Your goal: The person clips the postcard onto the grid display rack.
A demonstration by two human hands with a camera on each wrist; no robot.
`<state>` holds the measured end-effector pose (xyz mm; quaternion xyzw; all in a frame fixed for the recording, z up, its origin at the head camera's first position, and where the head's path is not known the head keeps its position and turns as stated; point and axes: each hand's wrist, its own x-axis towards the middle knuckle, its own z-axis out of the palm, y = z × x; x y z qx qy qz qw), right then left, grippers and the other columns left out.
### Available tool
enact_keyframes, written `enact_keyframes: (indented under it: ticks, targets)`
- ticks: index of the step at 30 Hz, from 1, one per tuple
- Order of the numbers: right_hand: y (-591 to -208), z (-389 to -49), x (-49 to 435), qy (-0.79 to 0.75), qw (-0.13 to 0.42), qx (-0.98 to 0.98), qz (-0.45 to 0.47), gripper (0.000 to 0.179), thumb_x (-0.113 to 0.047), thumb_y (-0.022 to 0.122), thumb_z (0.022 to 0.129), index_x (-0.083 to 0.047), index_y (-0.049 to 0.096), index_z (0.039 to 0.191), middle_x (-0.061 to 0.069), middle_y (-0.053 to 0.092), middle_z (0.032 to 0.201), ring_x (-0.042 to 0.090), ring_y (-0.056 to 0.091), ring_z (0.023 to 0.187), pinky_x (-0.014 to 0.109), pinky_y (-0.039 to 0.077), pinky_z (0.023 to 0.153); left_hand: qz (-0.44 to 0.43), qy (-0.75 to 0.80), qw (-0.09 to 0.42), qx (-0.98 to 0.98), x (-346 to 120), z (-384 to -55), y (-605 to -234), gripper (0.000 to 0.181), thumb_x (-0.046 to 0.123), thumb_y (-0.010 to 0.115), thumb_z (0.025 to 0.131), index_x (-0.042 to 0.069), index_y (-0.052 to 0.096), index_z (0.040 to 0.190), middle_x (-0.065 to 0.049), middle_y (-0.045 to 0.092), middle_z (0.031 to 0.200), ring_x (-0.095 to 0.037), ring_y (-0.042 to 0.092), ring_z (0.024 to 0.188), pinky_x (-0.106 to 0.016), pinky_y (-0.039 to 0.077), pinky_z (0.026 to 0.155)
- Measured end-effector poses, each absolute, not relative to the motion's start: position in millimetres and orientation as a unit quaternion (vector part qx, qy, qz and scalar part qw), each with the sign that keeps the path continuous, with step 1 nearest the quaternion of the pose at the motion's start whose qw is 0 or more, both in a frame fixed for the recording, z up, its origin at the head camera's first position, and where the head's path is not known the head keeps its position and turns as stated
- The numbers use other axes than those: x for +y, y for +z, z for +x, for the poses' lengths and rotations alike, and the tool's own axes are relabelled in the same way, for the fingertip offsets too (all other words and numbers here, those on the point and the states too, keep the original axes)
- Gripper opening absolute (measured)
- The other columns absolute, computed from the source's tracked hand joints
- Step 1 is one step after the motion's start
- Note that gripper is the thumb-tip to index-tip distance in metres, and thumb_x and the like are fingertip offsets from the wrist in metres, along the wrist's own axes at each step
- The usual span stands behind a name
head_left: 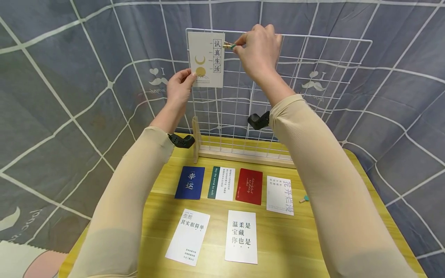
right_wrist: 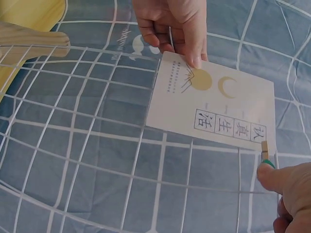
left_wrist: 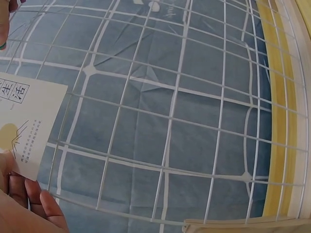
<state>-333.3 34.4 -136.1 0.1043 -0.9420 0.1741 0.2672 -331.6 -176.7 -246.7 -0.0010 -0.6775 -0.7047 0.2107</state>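
Thumb and fingers of the left hand (head_left: 180,87) are pinching a white moon card (head_left: 206,58) low on its left edge. The right hand (head_left: 260,50) has a pinch on a little wooden clip (right_wrist: 265,151) with a green end, tip right at the card's upper right edge; can't tell if it's biting wire too. Card's upright, in front of the top left corner of a white wire rack (head_left: 252,92), which stands in a wooden base (head_left: 243,155) on a yellow table (head_left: 215,231). Nearer, there's a row: blue card (head_left: 190,183), green-and-white card (head_left: 221,183), red card (head_left: 249,186), pale card (head_left: 279,195), with a spare clip (head_left: 304,199) just right of it. Closest are a tilted white card (head_left: 187,237) and a straighter white card (head_left: 241,237), slightly apart.
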Motion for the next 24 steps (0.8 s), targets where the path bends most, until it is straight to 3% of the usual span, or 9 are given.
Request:
enact_keyframes:
  ticks: [6, 16, 24]
  targets:
    - [-138.2, -333.0, 33.6, 0.171, 0.281, -0.939, 0.099, 0.030, -0.039, 0.058, 0.105, -0.025, 0.077, 0.124, 0.001, 0.062, 0.121, 0.024, 0.045, 0.120, 0.041, 0.029, 0.102, 0.002, -0.710, 0.217, -0.670, -173.3, -333.4, -246.2, 0.032, 0.013, 0.064, 0.102, -0.003, 0.064, 0.130, -0.003, 0.061, 0.110, -0.011, 0.056, 0.102, -0.024, 0.047, 0.094]
    - [-142.6, -333.5, 33.8, 0.181, 0.316, -0.927, 0.092, 0.027, -0.041, 0.063, 0.102, -0.028, 0.079, 0.119, -0.001, 0.056, 0.123, 0.023, 0.038, 0.123, 0.039, 0.025, 0.102, -0.004, -0.706, 0.216, -0.675, -169.4, -331.9, -248.3, 0.031, 0.014, 0.064, 0.103, -0.002, 0.063, 0.129, -0.003, 0.060, 0.111, -0.012, 0.055, 0.104, -0.028, 0.046, 0.099]
    - [-140.5, -334.8, 32.4, 0.188, 0.315, -0.927, 0.080, 0.026, -0.041, 0.064, 0.102, -0.028, 0.080, 0.118, -0.002, 0.058, 0.126, 0.022, 0.038, 0.126, 0.039, 0.025, 0.103, 0.001, -0.709, 0.222, -0.670, -167.1, -334.6, -247.8, 0.031, 0.014, 0.064, 0.103, -0.002, 0.063, 0.129, -0.004, 0.060, 0.113, -0.012, 0.056, 0.106, -0.020, 0.046, 0.094]
